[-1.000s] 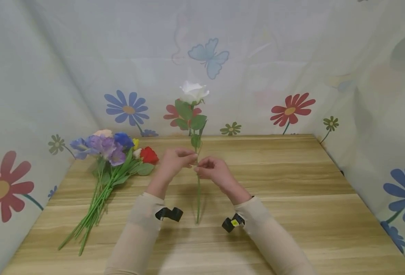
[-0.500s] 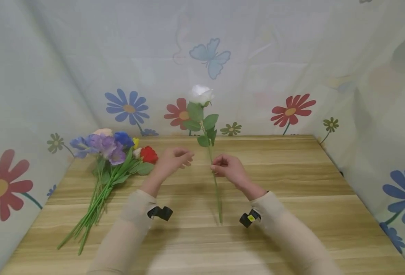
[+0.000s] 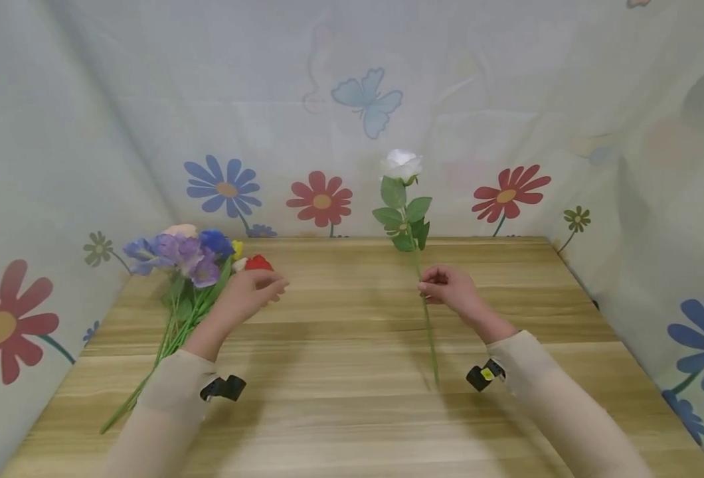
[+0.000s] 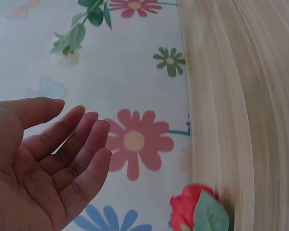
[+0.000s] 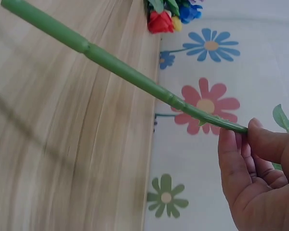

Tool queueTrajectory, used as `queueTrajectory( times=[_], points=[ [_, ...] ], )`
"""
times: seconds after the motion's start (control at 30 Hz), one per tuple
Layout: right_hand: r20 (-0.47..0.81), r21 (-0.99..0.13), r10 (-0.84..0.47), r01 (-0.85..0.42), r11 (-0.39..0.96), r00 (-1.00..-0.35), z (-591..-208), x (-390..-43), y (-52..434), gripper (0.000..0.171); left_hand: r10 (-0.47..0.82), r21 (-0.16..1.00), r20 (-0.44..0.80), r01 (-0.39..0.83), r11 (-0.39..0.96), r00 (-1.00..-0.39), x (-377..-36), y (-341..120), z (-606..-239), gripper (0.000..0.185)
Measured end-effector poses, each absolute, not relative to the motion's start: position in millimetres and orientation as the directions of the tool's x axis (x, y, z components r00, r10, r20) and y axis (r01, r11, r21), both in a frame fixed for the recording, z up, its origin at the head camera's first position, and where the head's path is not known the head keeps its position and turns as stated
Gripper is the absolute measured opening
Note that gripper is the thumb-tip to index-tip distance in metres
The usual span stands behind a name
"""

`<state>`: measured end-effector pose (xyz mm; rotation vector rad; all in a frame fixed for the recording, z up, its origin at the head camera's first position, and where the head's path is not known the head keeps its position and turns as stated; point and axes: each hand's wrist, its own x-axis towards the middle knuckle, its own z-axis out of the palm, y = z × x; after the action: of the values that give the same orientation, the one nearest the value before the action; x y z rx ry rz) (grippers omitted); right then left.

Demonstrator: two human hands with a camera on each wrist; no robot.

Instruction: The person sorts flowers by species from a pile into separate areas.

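Note:
My right hand [image 3: 450,292] pinches the green stem [image 5: 130,74] of a white rose [image 3: 402,164] between thumb and fingertips. The rose stands nearly upright over the table, its bloom at the top and several leaves below it. My left hand [image 3: 246,297] holds nothing; its fingers are loosely bent in the left wrist view. It hovers close to a bunch of flowers with purple blooms [image 3: 186,253] and a red rose [image 3: 259,263], partly covering the bunch's stems. The red rose also shows low in the left wrist view.
A wood-grain table [image 3: 340,411] spans the front. Behind it and on both sides hangs a pale cloth [image 3: 256,126] printed with flowers and a butterfly. The bunch's green stems [image 3: 126,403] reach toward the table's front left.
My left hand has let go of the white rose's stem and moved left toward the bunch. My right hand has carried the rose to the right.

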<state>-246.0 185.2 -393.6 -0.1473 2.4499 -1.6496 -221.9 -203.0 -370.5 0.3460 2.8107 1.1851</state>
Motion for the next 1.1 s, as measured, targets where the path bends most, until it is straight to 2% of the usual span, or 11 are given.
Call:
queueTrajectory(
  times=[0.37, 0.5, 0.7, 1.1],
  points=[
    [-0.138, -0.856, -0.123, 0.056, 0.514, -0.983, -383, -242, 249, 0.028, 0.134, 0.576, 0.069, 0.149, 0.804, -0.989, -206, -260, -368, 0.041],
    [-0.142, -0.84, -0.102, 0.066, 0.539, -0.985, -380, -243, 276, 0.032, 0.103, 0.583, 0.062, 0.12, 0.804, -0.993, -202, -286, -373, 0.042],
    [-0.166, -0.816, -0.077, 0.093, 0.571, -0.983, -381, -243, 314, 0.034, 0.054, 0.569, -0.033, 0.026, 0.822, -0.998, -198, -318, -375, 0.047],
    [-0.23, -0.725, -0.013, 0.162, 0.67, -0.973, -391, -234, 368, 0.039, 0.02, 0.473, 0.015, 0.025, 0.88, -1.0, -197, -352, -383, 0.041]
  ],
)
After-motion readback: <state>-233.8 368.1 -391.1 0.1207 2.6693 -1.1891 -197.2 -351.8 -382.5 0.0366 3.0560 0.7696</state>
